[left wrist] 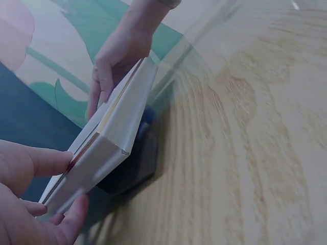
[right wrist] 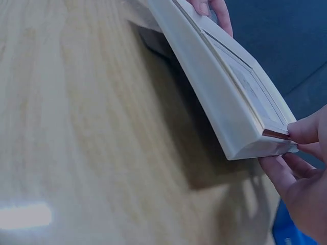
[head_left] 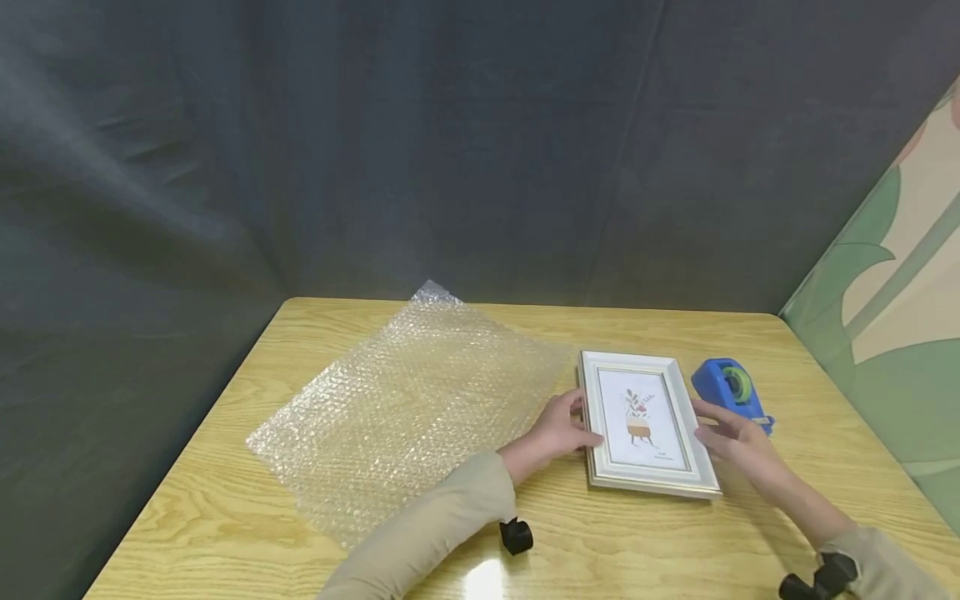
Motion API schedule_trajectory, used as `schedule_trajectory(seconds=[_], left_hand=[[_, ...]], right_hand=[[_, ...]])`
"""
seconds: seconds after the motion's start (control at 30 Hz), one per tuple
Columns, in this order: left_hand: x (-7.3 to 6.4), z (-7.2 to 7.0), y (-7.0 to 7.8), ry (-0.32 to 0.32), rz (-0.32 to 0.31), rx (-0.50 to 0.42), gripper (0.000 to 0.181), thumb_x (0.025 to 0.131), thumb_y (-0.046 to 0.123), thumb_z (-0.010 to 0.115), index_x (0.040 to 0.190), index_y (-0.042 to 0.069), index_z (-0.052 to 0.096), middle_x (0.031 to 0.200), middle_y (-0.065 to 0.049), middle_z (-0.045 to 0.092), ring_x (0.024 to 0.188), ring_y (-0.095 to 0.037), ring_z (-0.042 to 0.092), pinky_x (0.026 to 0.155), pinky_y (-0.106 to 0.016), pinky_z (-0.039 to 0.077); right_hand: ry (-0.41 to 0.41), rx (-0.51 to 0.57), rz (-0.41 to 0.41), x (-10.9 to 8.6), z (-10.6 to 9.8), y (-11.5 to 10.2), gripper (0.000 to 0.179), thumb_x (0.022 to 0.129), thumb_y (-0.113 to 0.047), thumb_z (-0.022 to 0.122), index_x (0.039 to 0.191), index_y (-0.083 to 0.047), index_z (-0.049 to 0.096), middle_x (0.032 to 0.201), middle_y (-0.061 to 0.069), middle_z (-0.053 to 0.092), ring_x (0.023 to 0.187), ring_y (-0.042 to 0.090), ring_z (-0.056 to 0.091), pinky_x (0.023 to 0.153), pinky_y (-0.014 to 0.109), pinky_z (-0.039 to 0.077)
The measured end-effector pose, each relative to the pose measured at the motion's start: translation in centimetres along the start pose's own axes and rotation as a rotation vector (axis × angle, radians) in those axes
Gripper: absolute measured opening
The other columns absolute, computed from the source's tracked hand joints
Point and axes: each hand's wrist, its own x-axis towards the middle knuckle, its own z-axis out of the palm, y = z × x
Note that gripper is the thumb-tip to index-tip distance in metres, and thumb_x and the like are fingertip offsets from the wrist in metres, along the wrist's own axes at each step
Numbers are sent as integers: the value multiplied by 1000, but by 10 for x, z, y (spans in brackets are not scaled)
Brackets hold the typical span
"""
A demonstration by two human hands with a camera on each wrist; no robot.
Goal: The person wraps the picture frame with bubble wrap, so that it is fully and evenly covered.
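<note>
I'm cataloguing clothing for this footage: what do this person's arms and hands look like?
The left sleeve and right sleeve are plain beige. A small black device shows at the end of each. The left hand and right hand wear no gloves.

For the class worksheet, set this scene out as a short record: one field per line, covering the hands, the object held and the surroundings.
Object held: white picture frame, plant picture facing up, raised off the table
Left hand: grips the frame's left side
Right hand: grips the frame's right side
Bubble wrap: spread out on the table, left of the frame
Tape dispenser: blue, right of the frame
Surface: wood-grain table
Backdrop: dark curtain
</note>
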Motion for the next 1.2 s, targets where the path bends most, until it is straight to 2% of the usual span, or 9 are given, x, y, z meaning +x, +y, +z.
schedule_trajectory(seconds=[0.13,0.27,0.33,0.5,0.6,0.77,0.97,1.1,1.2], left_hand=[[-3,-4,11,-10,41,12,79,67,-4,74,136,9,38,122,-9,50,84,-14,59,67,-22,53],[-3,-16,23,-3,71,38,79,67,-2,75,136,9,39,117,-7,50,84,-15,59,67,-22,53],[-3,-24,28,-1,87,50,79,67,-3,75,136,10,38,115,-7,50,85,-16,59,69,-22,53],[-6,-51,34,15,98,80,81,68,-3,74,139,8,35,126,-11,46,92,-19,57,74,-25,52],[-14,-67,38,27,103,90,80,69,-4,72,138,5,34,129,-13,44,96,-23,57,78,-27,52],[-23,-95,36,45,110,61,78,68,-7,70,137,4,35,127,-16,44,98,-27,56,79,-31,52],[-32,-131,28,64,99,37,77,68,-8,68,137,5,36,127,-18,44,100,-29,55,78,-31,53],[-42,-155,20,101,81,39,75,69,-7,67,137,6,37,127,-18,43,103,-31,54,79,-33,52],[-51,-173,12,137,65,47,74,70,-7,66,137,6,37,126,-18,44,102,-31,54,80,-33,52]], right_hand=[[-18,-19,-27,2,-9,-11,55,94,-19,49,137,9,28,132,35,35,95,-13,46,75,18,51],[-19,-33,-23,7,-10,-26,58,94,-23,50,138,8,27,133,34,34,95,-13,45,76,17,50],[-14,-13,-27,10,-7,-35,59,94,-23,50,138,8,27,132,34,35,94,-12,48,75,18,50],[-11,89,-42,20,9,-57,57,94,-19,50,138,8,26,132,33,35,91,-11,52,76,19,51],[-16,124,-35,26,20,-69,57,93,-18,51,139,5,27,133,31,37,94,-6,54,79,20,51],[-13,204,-26,36,40,-83,56,92,-19,53,138,3,31,131,28,41,96,-3,56,82,20,50],[-39,276,-69,48,65,-100,56,89,-17,58,136,3,36,127,27,46,95,-1,56,81,18,49],[-84,303,-105,55,83,-110,55,87,-10,59,135,3,37,133,24,42,110,14,53,84,16,45],[-121,317,-137,61,100,-116,55,85,-6,60,135,2,38,138,20,39,120,28,45,89,20,44]])
